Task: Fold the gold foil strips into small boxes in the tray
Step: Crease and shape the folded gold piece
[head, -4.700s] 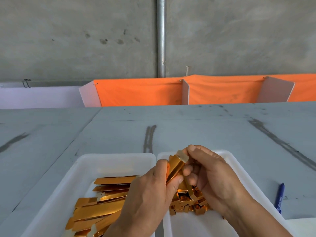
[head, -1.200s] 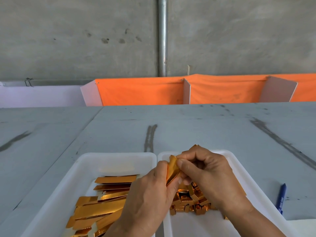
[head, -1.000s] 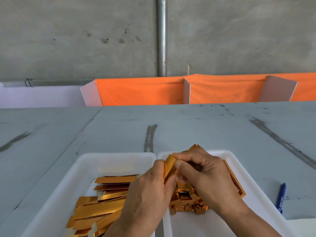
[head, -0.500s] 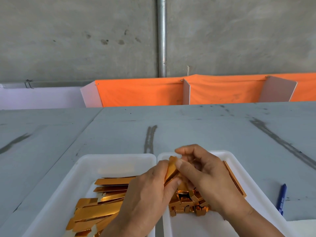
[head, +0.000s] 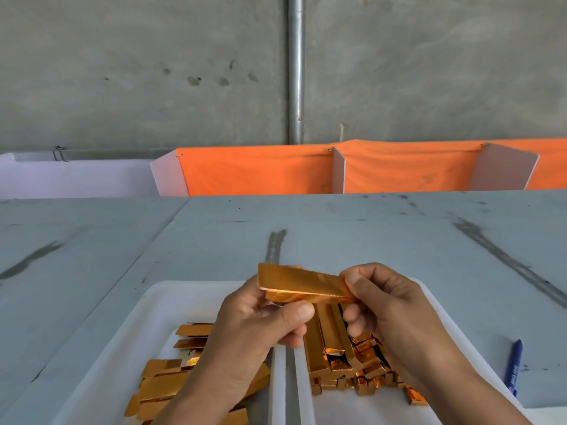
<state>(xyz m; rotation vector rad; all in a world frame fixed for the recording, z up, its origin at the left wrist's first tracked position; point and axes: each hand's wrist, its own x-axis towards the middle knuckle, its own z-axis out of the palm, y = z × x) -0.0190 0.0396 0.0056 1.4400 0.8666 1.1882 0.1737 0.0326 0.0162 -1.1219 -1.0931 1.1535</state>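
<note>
Both hands hold one gold foil strip [head: 302, 283] above two white trays at the table's near edge: the left hand [head: 248, 329] curled around its near side, the right hand [head: 389, 305] pinching its right end. Flat strips [head: 165, 383] fill the left tray [head: 138, 326], folded boxes [head: 346, 366] the right tray [head: 441, 311].

Glossy gold foil strip [head: 302, 283]; smooth white plastic trays [head: 184, 305]; matt, scuffed grey tabletop [head: 368, 240]; orange cloth [head: 260, 173] at twelve o'clock; rough concrete wall [head: 122, 72].

On the table [head: 368, 234], left tray [head: 184, 302] and right tray [head: 337, 409] sit side by side. The flat strips [head: 162, 384] lie in the left one and the folded boxes [head: 337, 357] in the right one; the pen [head: 513, 368] lies right of both. My left hand [head: 254, 329] and right hand [head: 389, 305] hold one strip [head: 300, 282] above them.
</note>
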